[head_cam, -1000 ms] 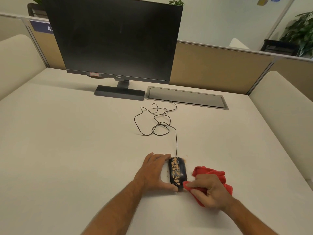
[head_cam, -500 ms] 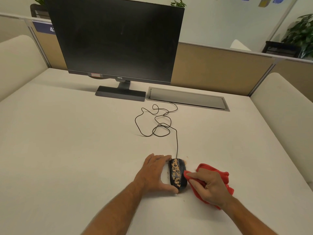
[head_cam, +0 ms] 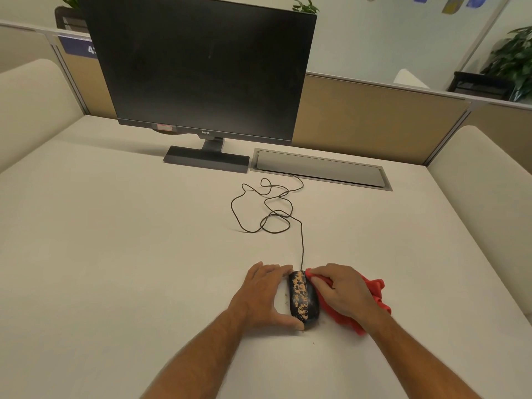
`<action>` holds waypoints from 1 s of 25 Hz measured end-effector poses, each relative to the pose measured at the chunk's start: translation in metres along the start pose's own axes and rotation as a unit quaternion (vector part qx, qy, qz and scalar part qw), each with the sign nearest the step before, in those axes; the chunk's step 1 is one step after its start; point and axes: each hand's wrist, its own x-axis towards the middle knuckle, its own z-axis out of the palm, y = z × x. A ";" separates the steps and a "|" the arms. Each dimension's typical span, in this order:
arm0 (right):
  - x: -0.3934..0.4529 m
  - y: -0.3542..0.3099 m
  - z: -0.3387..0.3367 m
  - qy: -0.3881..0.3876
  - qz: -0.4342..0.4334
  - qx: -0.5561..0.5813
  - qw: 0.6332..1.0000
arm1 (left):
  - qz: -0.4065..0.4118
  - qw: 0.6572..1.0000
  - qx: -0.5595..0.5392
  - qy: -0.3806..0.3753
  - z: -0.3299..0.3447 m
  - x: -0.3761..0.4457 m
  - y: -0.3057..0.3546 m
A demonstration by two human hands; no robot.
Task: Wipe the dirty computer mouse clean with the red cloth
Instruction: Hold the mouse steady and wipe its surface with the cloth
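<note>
A black wired mouse (head_cam: 302,298) speckled with tan dirt lies on the white desk near me. My left hand (head_cam: 263,295) holds its left side, fingers at the front and thumb at the rear. My right hand (head_cam: 344,293) grips the red cloth (head_cam: 374,300) and presses a fold of it against the mouse's right front edge. Most of the cloth bunches out behind and under that hand.
The mouse cable (head_cam: 270,210) loops across the desk toward a grey cable hatch (head_cam: 321,169). A dark monitor (head_cam: 201,70) stands on its base at the back. Beige partitions (head_cam: 374,122) and padded side panels bound the desk (head_cam: 100,254). A few crumbs lie beside the mouse.
My right hand has slid the cloth forward along the mouse's right side, from its rear end to its front. The left hand has stayed on the mouse.
</note>
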 end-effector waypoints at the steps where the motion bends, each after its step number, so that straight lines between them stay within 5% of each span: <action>1: 0.004 0.001 -0.001 -0.015 0.008 -0.017 1.000 | -0.002 1.000 0.002 -0.002 0.000 0.000 0.000; 7: 0.008 -0.003 -0.006 -0.032 -0.017 0.055 0.998 | 0.004 1.000 -0.003 0.010 0.000 -0.002 0.000; 20: 0.025 -0.009 -0.013 -0.083 0.002 -0.014 0.996 | 0.003 1.000 0.003 0.010 0.003 -0.001 -0.003; 25: 0.018 -0.009 -0.017 -0.076 -0.039 0.041 0.995 | 0.002 1.000 0.006 0.003 0.002 0.001 -0.002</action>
